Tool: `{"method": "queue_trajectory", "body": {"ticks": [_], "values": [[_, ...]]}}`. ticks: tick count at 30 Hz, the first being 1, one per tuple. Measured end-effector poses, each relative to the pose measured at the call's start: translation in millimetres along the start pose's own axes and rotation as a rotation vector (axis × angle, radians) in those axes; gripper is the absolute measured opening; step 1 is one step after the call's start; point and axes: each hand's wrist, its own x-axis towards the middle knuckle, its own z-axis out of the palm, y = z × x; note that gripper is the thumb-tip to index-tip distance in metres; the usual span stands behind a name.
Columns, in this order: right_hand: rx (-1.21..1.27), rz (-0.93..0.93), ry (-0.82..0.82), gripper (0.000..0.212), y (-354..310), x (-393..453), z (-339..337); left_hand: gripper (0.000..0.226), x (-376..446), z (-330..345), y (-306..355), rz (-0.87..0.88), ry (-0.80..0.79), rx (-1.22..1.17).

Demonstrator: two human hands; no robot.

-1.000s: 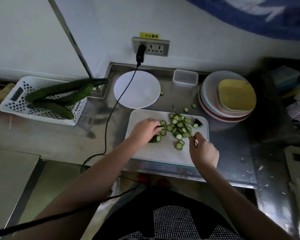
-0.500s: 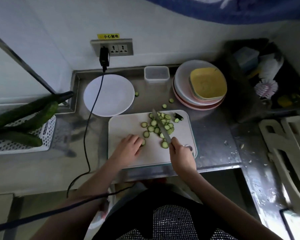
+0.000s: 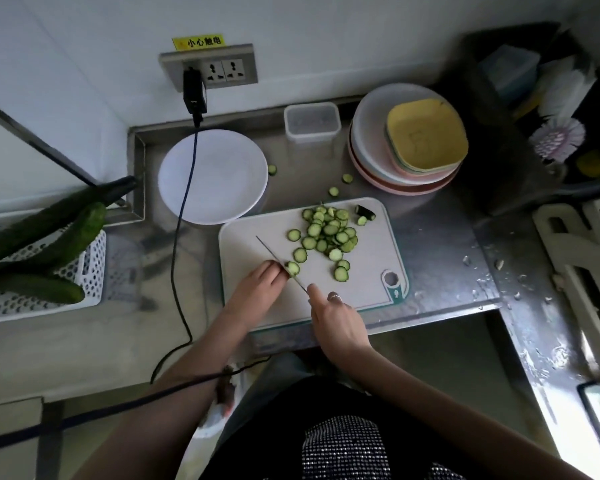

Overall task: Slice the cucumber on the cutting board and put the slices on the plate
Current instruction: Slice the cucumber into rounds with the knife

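Steel counter (image 3: 430, 237), board (image 3: 250, 244): thin round green cucumber slices (image 3: 329, 233), dark-rimmed

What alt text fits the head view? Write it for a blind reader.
On a pale rectangular cutting board, the right hand holds a thin knife against the short green cucumber stub gripped by the left hand. Round green slices pile behind; the round white plate is bare.

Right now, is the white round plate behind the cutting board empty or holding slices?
Empty. The plate shows a bare white surface; only a black cable crosses above it. The slices lie on the cutting board.
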Motion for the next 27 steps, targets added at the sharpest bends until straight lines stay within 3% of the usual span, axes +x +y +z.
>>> {"method": "queue_trajectory", "body": {"ticks": [6,22,27], "values": [[-0.059,0.031,-0.043,0.041,-9.0,3.1,-3.1,0.026,0.8,-4.1,-1.2,-0.071,0.059,-0.029],[-0.118,0.071,-0.114,0.041,-8.3,11.1,-3.0,0.017,-5.4,2.7,-2.0,-0.088,0.132,-0.067],[-0.115,0.091,-0.132,0.044,-4.6,14.3,0.5,0.026,-8.1,7.6,-2.0,-0.119,0.101,-0.102]]}}
